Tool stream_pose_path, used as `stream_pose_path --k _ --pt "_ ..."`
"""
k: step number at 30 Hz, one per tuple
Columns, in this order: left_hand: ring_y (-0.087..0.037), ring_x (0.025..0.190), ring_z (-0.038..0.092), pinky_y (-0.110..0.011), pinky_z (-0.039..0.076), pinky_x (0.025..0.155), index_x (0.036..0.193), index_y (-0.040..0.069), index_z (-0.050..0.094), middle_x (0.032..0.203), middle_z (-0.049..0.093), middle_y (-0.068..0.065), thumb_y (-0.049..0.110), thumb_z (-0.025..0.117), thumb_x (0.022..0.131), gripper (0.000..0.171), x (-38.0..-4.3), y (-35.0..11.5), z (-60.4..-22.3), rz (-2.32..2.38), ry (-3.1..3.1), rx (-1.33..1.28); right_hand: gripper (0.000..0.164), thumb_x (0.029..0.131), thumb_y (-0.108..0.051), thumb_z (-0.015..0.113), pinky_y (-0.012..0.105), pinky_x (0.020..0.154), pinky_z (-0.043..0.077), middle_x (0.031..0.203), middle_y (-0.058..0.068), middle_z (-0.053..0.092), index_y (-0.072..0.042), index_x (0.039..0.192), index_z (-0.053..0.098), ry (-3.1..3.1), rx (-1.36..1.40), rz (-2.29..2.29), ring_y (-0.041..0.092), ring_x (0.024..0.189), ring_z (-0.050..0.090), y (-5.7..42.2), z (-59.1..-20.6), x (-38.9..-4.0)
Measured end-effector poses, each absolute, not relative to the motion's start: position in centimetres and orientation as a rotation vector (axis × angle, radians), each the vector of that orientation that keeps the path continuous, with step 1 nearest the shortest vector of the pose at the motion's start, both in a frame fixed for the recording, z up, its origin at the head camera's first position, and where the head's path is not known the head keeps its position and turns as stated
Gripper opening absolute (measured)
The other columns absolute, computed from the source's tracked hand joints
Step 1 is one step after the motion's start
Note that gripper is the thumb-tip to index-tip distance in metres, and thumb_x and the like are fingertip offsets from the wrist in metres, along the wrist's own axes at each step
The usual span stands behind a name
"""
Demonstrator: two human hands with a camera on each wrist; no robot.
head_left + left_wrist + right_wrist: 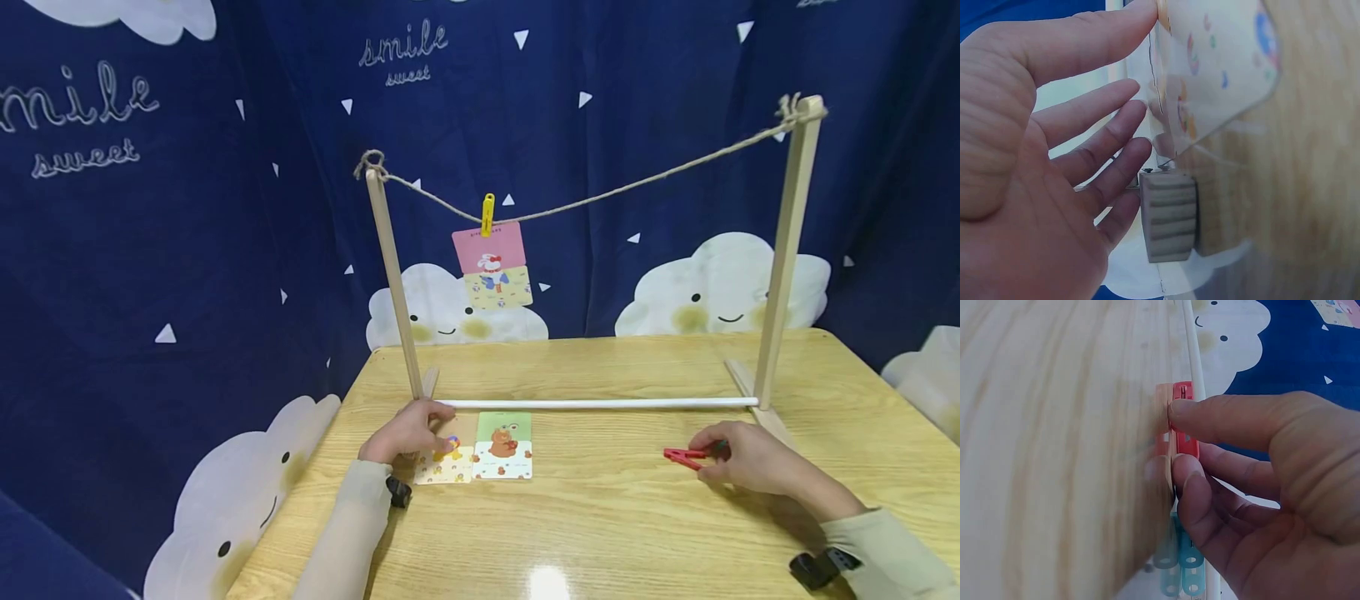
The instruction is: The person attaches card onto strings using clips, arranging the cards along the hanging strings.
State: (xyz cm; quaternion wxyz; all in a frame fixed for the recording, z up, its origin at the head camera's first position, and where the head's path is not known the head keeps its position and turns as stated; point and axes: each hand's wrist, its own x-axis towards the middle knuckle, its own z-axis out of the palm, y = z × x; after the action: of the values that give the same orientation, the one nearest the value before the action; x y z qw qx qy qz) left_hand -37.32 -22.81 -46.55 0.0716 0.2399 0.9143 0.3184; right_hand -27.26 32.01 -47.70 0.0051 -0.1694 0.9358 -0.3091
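The left hand [405, 435], loosely spread over the orange-topped card [442, 475] at lower centre, should probably lift one edge gently, while the right hand [757, 460], lower right, pinches the red clothespin [681, 457], ideally by its handles.

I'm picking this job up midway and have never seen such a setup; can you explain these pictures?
There is no machine here: a person works with two bare hands. The wide picture comes from a head camera looking forward and down; the other two come from cameras on each wrist.

On the wooden table stand two wooden posts with a rope between them. A yellow clothespin holds a pink-topped card on it. On the table lie a bear card and a duck card.

The left hand is at the duck card. The right hand pinches a red clothespin; a teal clothespin is near its fingers.
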Motion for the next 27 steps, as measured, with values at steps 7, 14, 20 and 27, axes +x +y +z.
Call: stream_pose_path --k 7,14,20,27 --pt "-0.018 0.070 0.040 -0.029 0.036 0.063 0.096 -0.007 0.065 0.074 0.042 -0.012 0.013 0.090 0.080 0.036 -37.65 -22.54 -46.32 0.848 2.777 0.807 0.029 0.076 -0.018 0.091 0.024 0.060 0.043 0.083 -0.004 0.064 -0.013 0.100 0.074 2.946 -0.551 -0.949 0.003 0.070 0.050 32.16 -47.90 -27.43" --pt "-0.019 0.079 0.049 -0.031 0.042 0.071 0.102 -0.001 0.071 0.084 0.058 -0.009 0.022 0.094 0.075 0.043 -37.55 -22.45 -46.44 0.819 2.807 0.764 0.027 0.077 -0.018 0.090 0.024 0.058 0.041 0.081 -0.005 0.062 -0.014 0.098 0.074 2.937 -0.531 -0.945 0.004 0.068 0.049 32.03 -47.77 -27.39" --pt "-0.025 0.109 0.055 -0.044 0.046 0.097 0.120 0.011 0.073 0.114 0.069 -0.002 0.031 0.098 0.070 0.060 -37.27 -22.33 -46.43 0.834 2.842 0.603 0.027 0.077 -0.018 0.090 0.024 0.058 0.041 0.082 -0.005 0.062 -0.014 0.099 0.074 2.939 -0.518 -0.930 0.004 0.068 0.049 32.03 -47.79 -27.39" --pt "-0.022 0.107 0.053 -0.046 0.044 0.096 0.116 0.014 0.069 0.115 0.066 -0.001 0.033 0.099 0.068 0.060 -37.19 -22.37 -46.65 0.820 2.856 0.567 0.027 0.077 -0.018 0.090 0.024 0.059 0.041 0.081 -0.006 0.062 -0.015 0.098 0.074 2.959 -0.534 -0.922 0.003 0.068 0.048 31.93 -47.96 -27.39"
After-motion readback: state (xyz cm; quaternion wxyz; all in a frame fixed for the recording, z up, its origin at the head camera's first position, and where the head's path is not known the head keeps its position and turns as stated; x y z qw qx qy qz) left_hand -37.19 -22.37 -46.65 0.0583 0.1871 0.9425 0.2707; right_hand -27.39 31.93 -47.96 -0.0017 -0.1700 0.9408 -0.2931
